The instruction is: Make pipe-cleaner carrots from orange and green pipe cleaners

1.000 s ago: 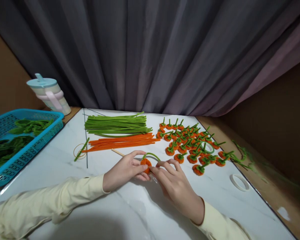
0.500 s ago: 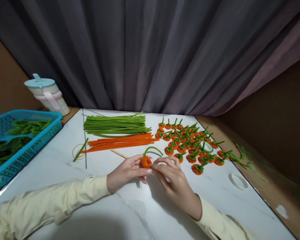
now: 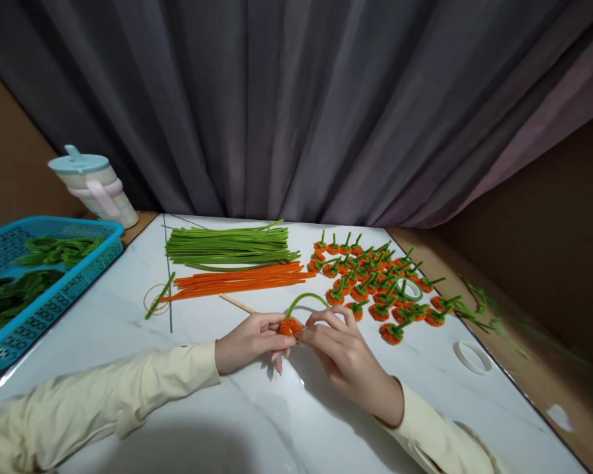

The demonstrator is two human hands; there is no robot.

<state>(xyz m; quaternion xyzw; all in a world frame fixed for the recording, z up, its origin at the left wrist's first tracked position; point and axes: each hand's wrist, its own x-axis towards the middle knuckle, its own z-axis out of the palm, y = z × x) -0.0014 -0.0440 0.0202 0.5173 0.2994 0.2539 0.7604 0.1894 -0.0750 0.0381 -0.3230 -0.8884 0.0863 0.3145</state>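
Between my hands is a small orange pipe-cleaner pumpkin (image 3: 290, 326) with a long green stem (image 3: 304, 295) that arcs up and to the right. My left hand (image 3: 254, 340) is closed on its left side, thumb in front. My right hand (image 3: 338, 342) pinches its right edge with thumb and fingers, which partly hide it. A thin wooden stick (image 3: 236, 303) lies just behind my left hand. Beyond it are a bundle of orange pipe cleaners (image 3: 242, 280) and a bundle of green pipe cleaners (image 3: 227, 246).
Many finished orange pumpkins with green stems (image 3: 370, 276) stand at the right, a green tape roll (image 3: 409, 289) among them. A white tape roll (image 3: 473, 357) lies near the right edge. At left are a blue basket (image 3: 113, 247) of green pieces, a tumbler (image 3: 96, 187) and a rubber band (image 3: 151, 299).
The pumpkin has tilted and its opening looks narrower. My right hand has shifted slightly, and the green stem now leans further right, towards its fingers.
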